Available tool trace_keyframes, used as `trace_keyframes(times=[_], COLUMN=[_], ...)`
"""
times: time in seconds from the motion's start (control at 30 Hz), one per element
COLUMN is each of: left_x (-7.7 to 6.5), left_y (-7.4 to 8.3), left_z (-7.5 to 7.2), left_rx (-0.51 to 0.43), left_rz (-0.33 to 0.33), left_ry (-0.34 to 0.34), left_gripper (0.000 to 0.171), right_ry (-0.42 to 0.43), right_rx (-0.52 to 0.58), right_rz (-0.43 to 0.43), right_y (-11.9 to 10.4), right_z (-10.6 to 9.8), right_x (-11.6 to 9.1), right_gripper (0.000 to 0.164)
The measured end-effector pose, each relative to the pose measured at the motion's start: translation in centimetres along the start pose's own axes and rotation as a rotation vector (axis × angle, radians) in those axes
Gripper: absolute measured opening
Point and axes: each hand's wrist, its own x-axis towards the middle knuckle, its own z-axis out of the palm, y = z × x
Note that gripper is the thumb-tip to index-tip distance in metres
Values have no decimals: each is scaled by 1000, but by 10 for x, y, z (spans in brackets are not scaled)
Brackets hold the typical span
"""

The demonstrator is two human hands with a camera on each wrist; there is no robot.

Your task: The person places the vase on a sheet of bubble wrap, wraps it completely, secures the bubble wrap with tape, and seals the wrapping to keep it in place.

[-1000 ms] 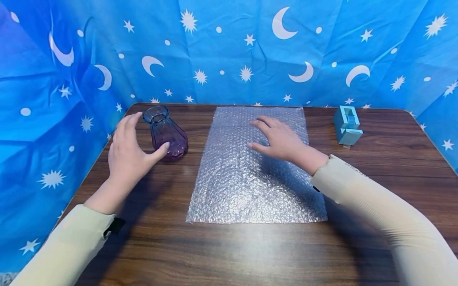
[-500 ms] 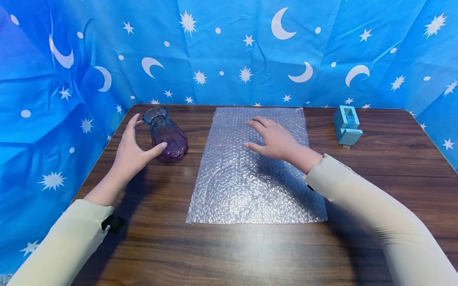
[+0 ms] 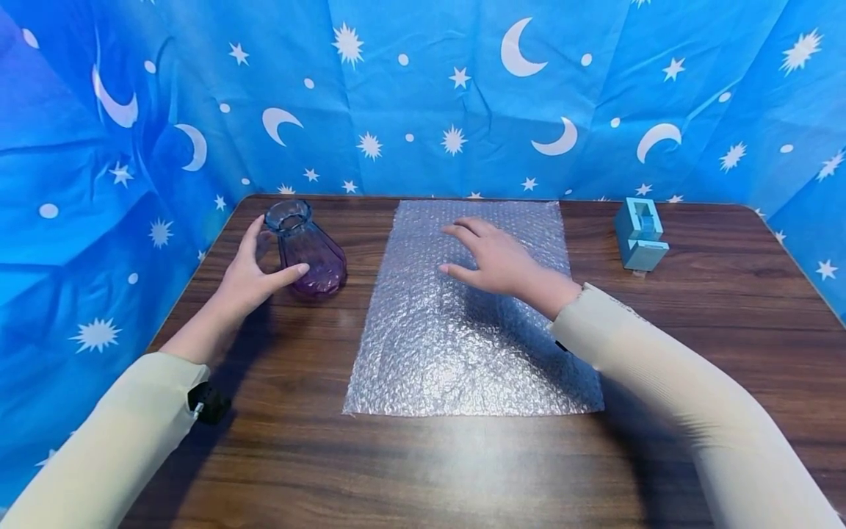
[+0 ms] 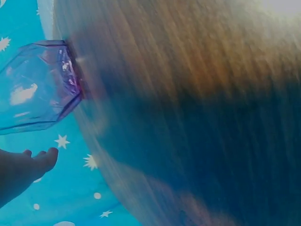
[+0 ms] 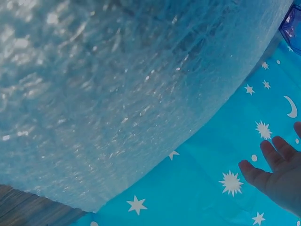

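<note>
A glass vase (image 3: 312,253), blue at the neck and purple toward the base, stands upright at the left of the table. My left hand (image 3: 246,281) is spread at its near left side, thumb before the glass and fingers beside the neck. In the left wrist view, a gap shows between the fingertips (image 4: 51,157) and the vase (image 4: 35,87). A sheet of clear bubble wrap (image 3: 423,338) lies flat in the middle. Over it hovers my right hand (image 3: 497,258), holding nothing, its fingers loosely extended; its shadow falls on the wrap.
A light blue tape dispenser (image 3: 641,239) stands on the right of the brown wooden table (image 3: 423,470). Behind and at both sides hangs a blue cloth (image 3: 410,95) with white moons and stars.
My left hand has moved forward and slightly right, closer around the vase. The right hand has drifted a little left above the bubble wrap. The vase stands where it was.
</note>
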Motion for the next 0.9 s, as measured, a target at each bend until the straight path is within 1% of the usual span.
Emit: trace_keyframes(times=[0.2, 0.47, 0.7, 0.9], left_x=[8, 12, 18, 21], left_y=[-7, -9, -13, -16], left_z=[2, 7, 12, 18], left_rx=[-23, -56, -14, -28], left_rz=[-16, -23, -61, -39], left_ry=[-43, -90, -126, -140], left_gripper=[110, 110, 112, 116], right_ry=[-30, -57, -80, -90], right_rx=[3, 49, 48, 52], right_rz=[-5, -12, -8, -8], right_y=[-1, -7, -11, -11], right_z=[4, 7, 7, 7], right_x=[4, 7, 8, 8], right_gripper=[71, 71, 71, 71])
